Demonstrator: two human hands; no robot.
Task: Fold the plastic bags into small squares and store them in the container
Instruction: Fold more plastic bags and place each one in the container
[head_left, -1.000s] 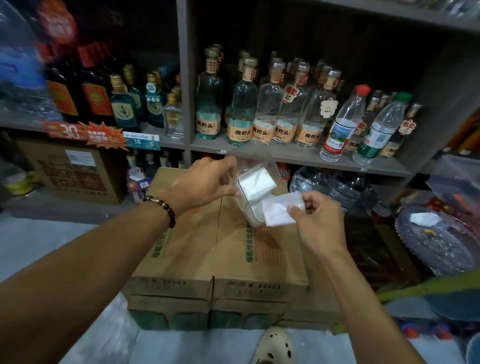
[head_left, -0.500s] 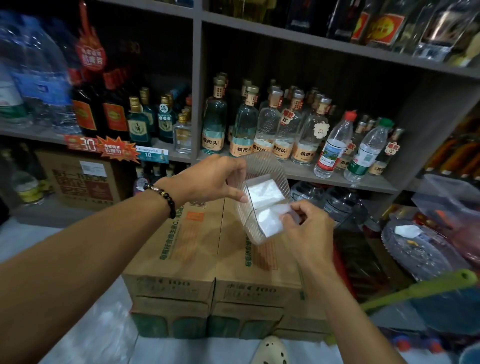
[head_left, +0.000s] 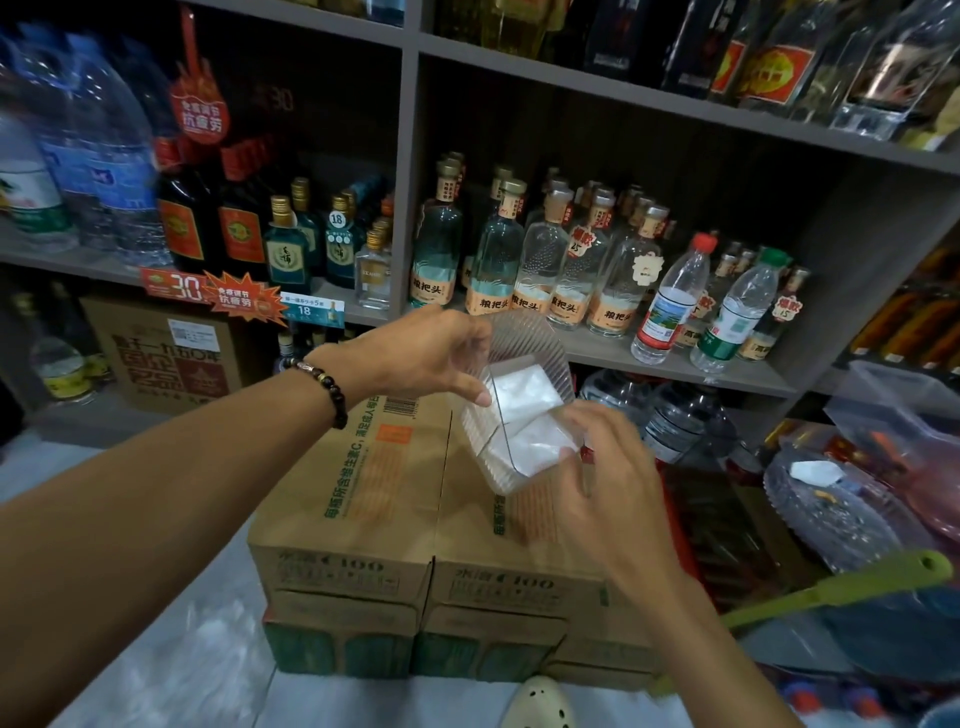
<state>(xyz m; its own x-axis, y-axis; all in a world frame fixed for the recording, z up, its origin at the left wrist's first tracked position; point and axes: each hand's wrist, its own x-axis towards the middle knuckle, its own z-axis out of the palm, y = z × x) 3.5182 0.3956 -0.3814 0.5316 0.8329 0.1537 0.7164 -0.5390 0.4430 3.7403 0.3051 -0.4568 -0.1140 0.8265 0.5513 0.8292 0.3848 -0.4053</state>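
Note:
A clear ribbed plastic container (head_left: 524, 338) is held tilted above the cardboard boxes. My left hand (head_left: 426, 353) grips its left rim, thumb on the near edge. Inside lie two folded white plastic bags: one square (head_left: 524, 389) at the back and another (head_left: 535, 444) in front of it. My right hand (head_left: 608, 467) is at the container's right side, its fingers on the front folded bag; whether they still pinch it is hidden.
Stacked cardboard boxes (head_left: 374, 499) stand right under the hands. Behind is a grey shelf (head_left: 675, 364) full of glass and plastic bottles. A clear dish (head_left: 831, 514) and a green handle (head_left: 831, 592) lie at the right. A pale shoe (head_left: 540, 701) shows at the bottom.
My right hand has brought the second folded bag from outside the container down into it, in front of the first one. The view has tilted upward a little.

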